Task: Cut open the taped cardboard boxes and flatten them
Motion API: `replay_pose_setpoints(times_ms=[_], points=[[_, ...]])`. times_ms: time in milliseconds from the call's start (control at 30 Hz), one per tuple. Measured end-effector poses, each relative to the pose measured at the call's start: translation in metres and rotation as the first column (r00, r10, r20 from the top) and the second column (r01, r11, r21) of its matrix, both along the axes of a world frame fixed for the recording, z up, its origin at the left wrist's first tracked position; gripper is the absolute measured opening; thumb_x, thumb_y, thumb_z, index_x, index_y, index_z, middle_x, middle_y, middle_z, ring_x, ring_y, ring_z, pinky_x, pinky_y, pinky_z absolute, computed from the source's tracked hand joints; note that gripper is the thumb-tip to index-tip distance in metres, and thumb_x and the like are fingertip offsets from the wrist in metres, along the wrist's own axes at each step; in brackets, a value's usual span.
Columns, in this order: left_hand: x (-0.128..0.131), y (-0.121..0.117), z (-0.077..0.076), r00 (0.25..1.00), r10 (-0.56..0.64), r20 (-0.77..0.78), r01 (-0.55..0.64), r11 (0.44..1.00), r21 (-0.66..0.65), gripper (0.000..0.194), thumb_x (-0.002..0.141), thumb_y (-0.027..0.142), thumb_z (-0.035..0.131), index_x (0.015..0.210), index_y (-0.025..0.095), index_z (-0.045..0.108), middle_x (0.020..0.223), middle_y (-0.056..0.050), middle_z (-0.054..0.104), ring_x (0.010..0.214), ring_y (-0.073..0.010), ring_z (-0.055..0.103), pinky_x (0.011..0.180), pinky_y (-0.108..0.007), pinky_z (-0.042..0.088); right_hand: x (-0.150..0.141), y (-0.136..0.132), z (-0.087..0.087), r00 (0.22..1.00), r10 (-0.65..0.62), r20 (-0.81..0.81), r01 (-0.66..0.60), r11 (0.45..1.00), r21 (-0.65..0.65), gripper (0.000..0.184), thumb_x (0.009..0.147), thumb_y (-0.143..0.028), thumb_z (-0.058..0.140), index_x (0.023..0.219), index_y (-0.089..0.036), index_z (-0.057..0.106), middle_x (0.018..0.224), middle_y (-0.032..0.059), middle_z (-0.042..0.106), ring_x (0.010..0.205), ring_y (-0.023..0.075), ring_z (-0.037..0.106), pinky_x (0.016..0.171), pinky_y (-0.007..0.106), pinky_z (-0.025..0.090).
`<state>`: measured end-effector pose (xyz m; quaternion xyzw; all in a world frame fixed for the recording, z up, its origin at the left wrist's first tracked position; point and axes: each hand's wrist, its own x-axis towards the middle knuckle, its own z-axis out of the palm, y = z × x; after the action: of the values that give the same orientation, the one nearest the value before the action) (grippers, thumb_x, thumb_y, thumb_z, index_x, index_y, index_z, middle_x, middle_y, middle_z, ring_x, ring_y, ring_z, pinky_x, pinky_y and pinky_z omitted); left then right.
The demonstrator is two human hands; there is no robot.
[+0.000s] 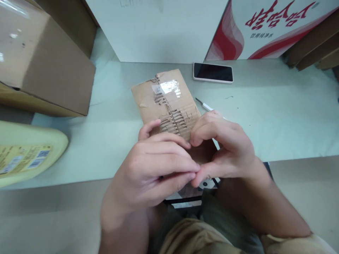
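A small cardboard box with torn, ridged flaps and strips of clear tape lies tilted at the table's near edge. My left hand is over its near end, thumb and fingers pressed together in a pinch. The left little finger rests on the cardboard. My right hand is closed, its fingers curled against the box's right side. Its thumb tip meets the left fingertips. Whatever sits between the fingertips is hidden or too small to name. Just beyond the right hand lies a slim tool with a white handle and dark tip.
A phone lies behind the box. White cartons, one with red print, stand at the back. On the left are a larger brown carton and a yellow bottle. The pale green table ends before my lap.
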<state>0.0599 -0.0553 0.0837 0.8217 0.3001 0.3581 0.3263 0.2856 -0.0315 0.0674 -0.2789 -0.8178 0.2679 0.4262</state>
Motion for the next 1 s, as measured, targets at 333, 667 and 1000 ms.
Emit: replay_pose_setpoints(times_ms=[333, 667, 1000], points=[[0.008, -0.001, 0.001, 0.991, 0.127, -0.050, -0.126, 0.992, 0.019, 0.018, 0.097, 0.019, 0.066, 0.081, 0.028, 0.064, 0.079, 0.010, 0.079, 0.082, -0.0154, 0.077, 0.116, -0.043, 0.040, 0.001, -0.001, 0.000, 0.999, 0.045, 0.003, -0.045, 0.999, -0.018, 0.041, 0.089, -0.060, 0.086, 0.093, -0.023, 0.068, 0.083, -0.0014, 0.072, 0.075, 0.0157, 0.064, 0.075, 0.036, 0.041], [0.013, -0.005, -0.005, 0.946, 0.321, 0.042, -0.323, 0.945, 0.049, 0.020, 0.093, 0.016, 0.062, 0.076, 0.027, 0.063, 0.073, 0.007, 0.076, 0.084, -0.0191, 0.079, 0.107, -0.045, 0.055, 0.001, -0.004, 0.004, 0.994, 0.086, -0.072, -0.093, 0.991, -0.093, 0.009, 0.096, -0.022, 0.077, 0.088, -0.024, 0.074, 0.092, 0.0017, 0.073, 0.086, 0.0168, 0.069, 0.086, 0.037, 0.056], [0.010, -0.003, -0.017, 0.887, 0.435, 0.153, -0.453, 0.884, 0.117, 0.029, 0.091, 0.010, 0.066, 0.110, 0.031, 0.072, 0.119, -0.002, 0.077, 0.132, -0.0277, 0.069, 0.123, -0.053, 0.054, -0.004, -0.019, 0.021, 0.989, -0.074, 0.127, 0.111, 0.941, -0.320, 0.018, 0.097, -0.023, 0.071, 0.079, -0.022, 0.071, 0.131, 0.0105, 0.065, 0.138, 0.0291, 0.059, 0.117, 0.046, 0.052]])
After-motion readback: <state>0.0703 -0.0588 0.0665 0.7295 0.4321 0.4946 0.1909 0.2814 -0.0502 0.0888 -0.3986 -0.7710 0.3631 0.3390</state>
